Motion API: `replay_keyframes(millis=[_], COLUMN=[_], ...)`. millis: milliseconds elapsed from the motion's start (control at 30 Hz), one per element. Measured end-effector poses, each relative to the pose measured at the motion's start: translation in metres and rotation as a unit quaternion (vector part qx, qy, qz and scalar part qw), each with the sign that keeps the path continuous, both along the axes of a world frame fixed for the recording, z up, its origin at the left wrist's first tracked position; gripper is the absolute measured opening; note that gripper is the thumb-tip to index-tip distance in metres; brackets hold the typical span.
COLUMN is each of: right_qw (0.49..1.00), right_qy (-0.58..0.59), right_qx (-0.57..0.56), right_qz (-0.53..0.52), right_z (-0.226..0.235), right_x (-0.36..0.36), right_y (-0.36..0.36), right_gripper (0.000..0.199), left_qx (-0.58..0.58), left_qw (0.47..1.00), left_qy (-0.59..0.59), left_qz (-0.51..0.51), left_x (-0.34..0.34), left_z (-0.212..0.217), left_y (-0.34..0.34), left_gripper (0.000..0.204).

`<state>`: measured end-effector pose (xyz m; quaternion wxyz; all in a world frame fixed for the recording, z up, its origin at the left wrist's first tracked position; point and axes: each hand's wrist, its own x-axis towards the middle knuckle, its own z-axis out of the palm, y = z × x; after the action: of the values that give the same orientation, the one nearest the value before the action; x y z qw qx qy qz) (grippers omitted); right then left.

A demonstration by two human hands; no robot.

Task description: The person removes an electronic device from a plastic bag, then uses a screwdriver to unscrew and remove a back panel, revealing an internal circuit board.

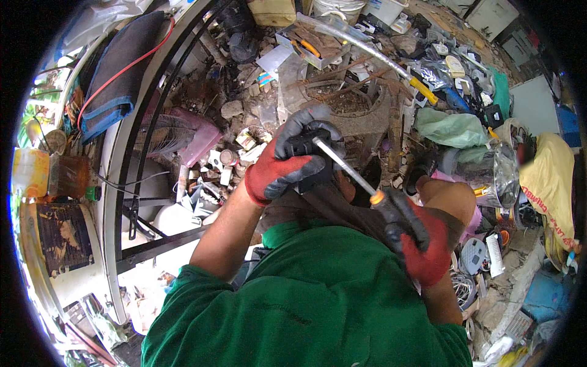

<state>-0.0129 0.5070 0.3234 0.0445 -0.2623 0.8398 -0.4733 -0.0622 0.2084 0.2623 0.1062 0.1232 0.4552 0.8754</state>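
Note:
Both my hands wear red gloves with dark grey coated palms and fingers. My left hand [286, 160] is curled around a black part [302, 145], held above my lap; its exact kind is hard to make out because the fingers cover much of it. In my right hand [422, 237] is a screwdriver [347, 166] with a long metal shaft and an orange collar at its handle. The shaft slants up and left, and its tip meets or lies close to the black part.
Along my left runs a metal frame [112, 183]. Small white parts [215, 177] lie heaped beside my left arm. Ahead is a tray [335, 56] with orange-handled pliers [310, 49]. A pole with a yellow grip [423, 90], a pale green bag [452, 127] and a yellow bag [550, 177] lie right.

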Motion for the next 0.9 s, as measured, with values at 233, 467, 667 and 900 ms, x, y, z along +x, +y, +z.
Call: replay_keyframes(millis=[233, 467, 667, 900], right_qw=[0.994, 0.995, 0.970, 0.867], right_qy=[0.076, -0.004, -0.238, -0.494], right_qx=[0.083, 0.101, -0.006, -0.052], right_qz=[0.007, 0.020, 0.044, 0.034], right_z=[0.017, 0.021, 0.012, -0.005], right_x=[0.003, 0.002, -0.007, -0.023], right_y=[-0.025, -0.019, 0.001, 0.027], right_gripper=[0.051, 0.050, 0.040, 0.035], left_qx=[-0.034, -0.220, -0.375, -0.365], left_qw=[0.999, 0.969, 0.919, 0.920], left_qy=[0.023, 0.108, 0.122, 0.145], left_qz=[0.015, 0.040, 0.031, -0.018], left_x=[-0.001, 0.003, 0.017, 0.016], left_z=[0.002, -0.016, -0.015, -0.014], left_y=[-0.008, -0.014, -0.009, 0.000], left_gripper=[0.078, 0.068, 0.057, 0.057])
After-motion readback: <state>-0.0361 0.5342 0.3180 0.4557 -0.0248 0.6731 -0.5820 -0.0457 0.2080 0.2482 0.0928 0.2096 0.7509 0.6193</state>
